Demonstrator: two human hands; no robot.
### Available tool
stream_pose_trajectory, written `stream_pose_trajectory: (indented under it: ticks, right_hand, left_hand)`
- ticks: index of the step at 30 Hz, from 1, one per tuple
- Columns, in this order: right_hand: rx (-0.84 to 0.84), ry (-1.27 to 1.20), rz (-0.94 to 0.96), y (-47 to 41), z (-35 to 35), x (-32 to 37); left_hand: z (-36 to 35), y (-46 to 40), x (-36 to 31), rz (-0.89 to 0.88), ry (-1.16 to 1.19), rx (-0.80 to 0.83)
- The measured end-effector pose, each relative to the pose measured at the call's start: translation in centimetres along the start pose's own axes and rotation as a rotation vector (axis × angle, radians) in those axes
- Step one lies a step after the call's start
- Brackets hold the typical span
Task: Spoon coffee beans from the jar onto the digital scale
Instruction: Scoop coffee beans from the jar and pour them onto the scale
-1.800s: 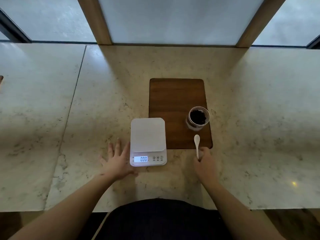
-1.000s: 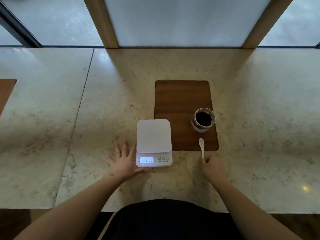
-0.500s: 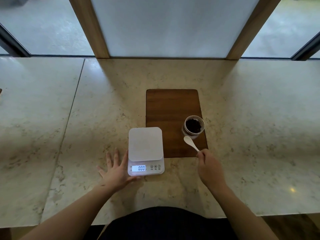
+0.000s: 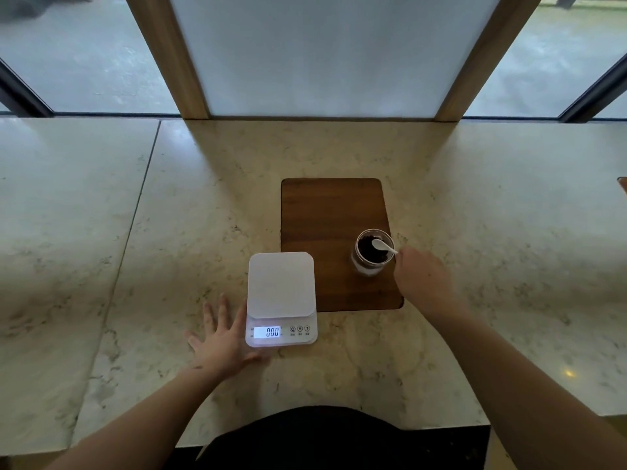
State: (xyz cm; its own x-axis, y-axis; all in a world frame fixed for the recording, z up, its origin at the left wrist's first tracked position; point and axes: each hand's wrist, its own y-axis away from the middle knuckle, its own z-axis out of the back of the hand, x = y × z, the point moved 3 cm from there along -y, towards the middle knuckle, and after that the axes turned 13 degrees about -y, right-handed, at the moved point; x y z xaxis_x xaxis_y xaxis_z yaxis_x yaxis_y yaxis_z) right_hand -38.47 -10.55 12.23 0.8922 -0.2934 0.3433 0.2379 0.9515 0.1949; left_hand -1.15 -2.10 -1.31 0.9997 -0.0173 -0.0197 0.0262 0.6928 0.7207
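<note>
A clear glass jar [image 4: 368,266] of dark coffee beans [image 4: 369,254] stands open on the right side of a wooden board [image 4: 325,218]. My right hand [image 4: 422,283] grips the handle of a white spoon [image 4: 382,245], whose bowl is over the beans inside the jar's mouth. The white digital scale [image 4: 281,293] sits just left of the board, its platform bare and its lit display reading 000. My left hand [image 4: 224,342] lies flat on the counter with fingers spread, touching the scale's front left corner.
The marble counter [image 4: 169,232] stretches wide to both sides, with a seam on the left. Wooden window posts [image 4: 169,56] rise at its back edge. A brown edge of another board [image 4: 623,184] shows at the far right.
My right hand picked the spoon up from the counter, lifted it and carried it over to the jar's mouth. My left hand and the scale stayed in place.
</note>
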Motion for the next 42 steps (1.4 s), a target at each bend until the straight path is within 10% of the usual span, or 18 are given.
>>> stream_pose_trajectory:
  ticks: [18, 42]
  right_hand:
    - [0.026, 0.272, 0.092, -1.4, 0.6, 0.0]
    - [0.241, -0.802, -0.505, -2.6, -3.2, -3.2]
  left_hand:
    - [-0.1, 0.1, 0.1, -0.002, -0.038, 0.014]
    - [1.0, 0.7, -0.3, 0.003, -0.082, 0.124]
